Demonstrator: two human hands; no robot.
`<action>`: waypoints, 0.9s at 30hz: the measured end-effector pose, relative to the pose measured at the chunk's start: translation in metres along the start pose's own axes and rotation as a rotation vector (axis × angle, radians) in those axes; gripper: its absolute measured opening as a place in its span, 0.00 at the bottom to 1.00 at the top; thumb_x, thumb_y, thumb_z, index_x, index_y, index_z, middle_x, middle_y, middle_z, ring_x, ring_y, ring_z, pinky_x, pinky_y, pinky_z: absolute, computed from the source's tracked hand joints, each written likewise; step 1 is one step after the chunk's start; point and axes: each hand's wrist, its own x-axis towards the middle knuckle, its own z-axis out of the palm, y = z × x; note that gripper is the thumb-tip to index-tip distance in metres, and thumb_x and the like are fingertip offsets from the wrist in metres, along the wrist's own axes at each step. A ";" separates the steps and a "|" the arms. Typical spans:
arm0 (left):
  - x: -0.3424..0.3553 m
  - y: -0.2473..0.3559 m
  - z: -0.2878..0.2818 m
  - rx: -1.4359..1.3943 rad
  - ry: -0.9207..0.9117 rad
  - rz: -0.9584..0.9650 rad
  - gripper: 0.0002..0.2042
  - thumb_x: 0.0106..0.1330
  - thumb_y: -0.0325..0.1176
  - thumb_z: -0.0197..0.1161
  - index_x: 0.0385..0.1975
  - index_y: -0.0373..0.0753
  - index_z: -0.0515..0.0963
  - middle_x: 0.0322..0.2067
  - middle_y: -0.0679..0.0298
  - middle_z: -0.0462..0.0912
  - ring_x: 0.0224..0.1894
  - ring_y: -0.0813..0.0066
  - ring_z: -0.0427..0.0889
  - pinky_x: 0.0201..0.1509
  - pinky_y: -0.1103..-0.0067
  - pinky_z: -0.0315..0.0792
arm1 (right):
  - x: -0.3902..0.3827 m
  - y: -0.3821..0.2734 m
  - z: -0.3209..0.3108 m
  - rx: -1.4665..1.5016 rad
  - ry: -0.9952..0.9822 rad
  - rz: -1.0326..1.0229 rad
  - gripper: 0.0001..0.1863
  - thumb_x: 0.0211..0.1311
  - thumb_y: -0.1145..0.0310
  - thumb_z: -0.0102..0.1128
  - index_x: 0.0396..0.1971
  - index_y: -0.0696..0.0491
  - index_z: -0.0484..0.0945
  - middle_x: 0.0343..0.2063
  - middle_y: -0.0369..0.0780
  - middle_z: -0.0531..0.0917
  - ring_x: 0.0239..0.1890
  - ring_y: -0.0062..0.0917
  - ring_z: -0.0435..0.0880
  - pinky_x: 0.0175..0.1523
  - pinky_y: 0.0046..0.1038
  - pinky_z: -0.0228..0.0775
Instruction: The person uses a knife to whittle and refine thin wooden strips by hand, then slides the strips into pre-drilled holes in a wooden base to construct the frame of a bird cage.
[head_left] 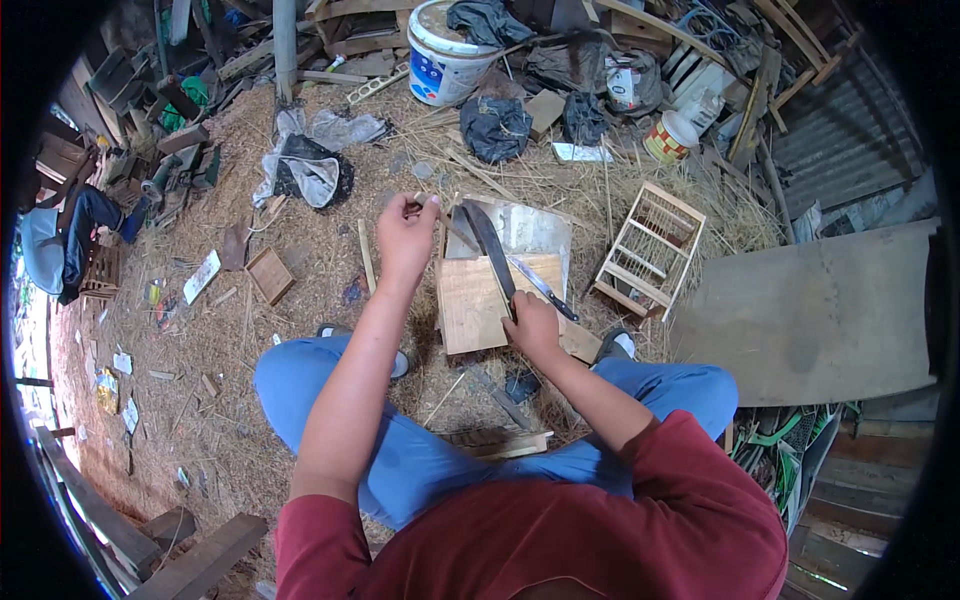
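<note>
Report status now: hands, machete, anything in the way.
Right hand gripping machete; left hand near blade tip, its grip unclear. Blade over wooden board, contact unclear. Possible obstacle: smaller knife, right of the blade.

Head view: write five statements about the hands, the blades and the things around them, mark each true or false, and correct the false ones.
1. The right hand grips the machete. True.
2. The left hand is to the left of the machete's blade. True.
3. The black-handled knife is in the left hand. False: it lies just right of the machete, in neither hand.
4. The white-and-blue bucket stands at the lower left. False: it stands near the top, beyond the hands.
5. The slatted wooden cage is left of the machete. False: it is to the right.
</note>
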 end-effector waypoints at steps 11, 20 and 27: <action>0.010 0.008 0.006 -0.007 0.068 0.022 0.10 0.68 0.33 0.67 0.38 0.32 0.79 0.30 0.65 0.83 0.30 0.80 0.79 0.35 0.81 0.73 | 0.005 0.000 0.012 -0.001 0.039 0.024 0.07 0.50 0.72 0.64 0.28 0.55 0.75 0.27 0.47 0.80 0.29 0.46 0.82 0.37 0.45 0.75; 0.026 -0.023 -0.003 -0.024 0.154 0.068 0.08 0.69 0.32 0.67 0.38 0.35 0.77 0.28 0.67 0.81 0.27 0.82 0.77 0.29 0.83 0.71 | 0.000 0.012 -0.006 0.178 0.005 0.155 0.08 0.49 0.69 0.63 0.26 0.57 0.77 0.25 0.51 0.82 0.29 0.48 0.83 0.36 0.44 0.75; 0.040 -0.080 -0.013 0.061 0.290 0.024 0.08 0.64 0.31 0.69 0.35 0.33 0.80 0.27 0.64 0.83 0.30 0.78 0.81 0.35 0.78 0.74 | -0.015 0.029 -0.086 0.233 -0.227 0.286 0.09 0.47 0.66 0.66 0.27 0.55 0.81 0.27 0.51 0.84 0.34 0.47 0.85 0.41 0.42 0.77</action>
